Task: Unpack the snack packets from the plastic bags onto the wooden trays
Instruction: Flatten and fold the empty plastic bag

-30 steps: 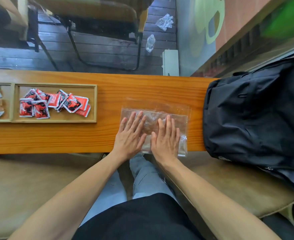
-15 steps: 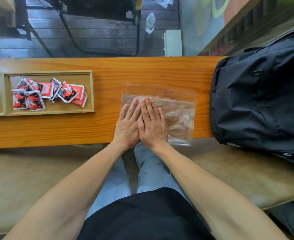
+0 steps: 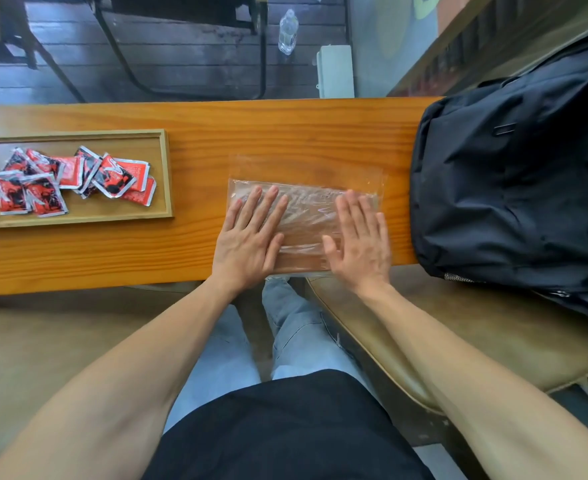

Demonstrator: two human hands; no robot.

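A clear plastic bag (image 3: 306, 209) lies flat on the wooden table (image 3: 285, 133), with nothing visible inside. My left hand (image 3: 251, 237) presses its left part with straight fingers. My right hand (image 3: 361, 237) presses its right end, palm down, fingers spread. To the left, a wooden tray (image 3: 166, 174) holds several red and black snack packets (image 3: 74, 178) in a loose heap.
A large black backpack (image 3: 514, 181) covers the table's right end, close to my right hand. A padded bench (image 3: 458, 341) runs below the table's near edge. Beyond the table, on the dark floor, stand a water bottle (image 3: 288, 31) and chair legs.
My hands were side by side at the bag's left half. My right hand has slid to the bag's right end, and the bag lies flatter.
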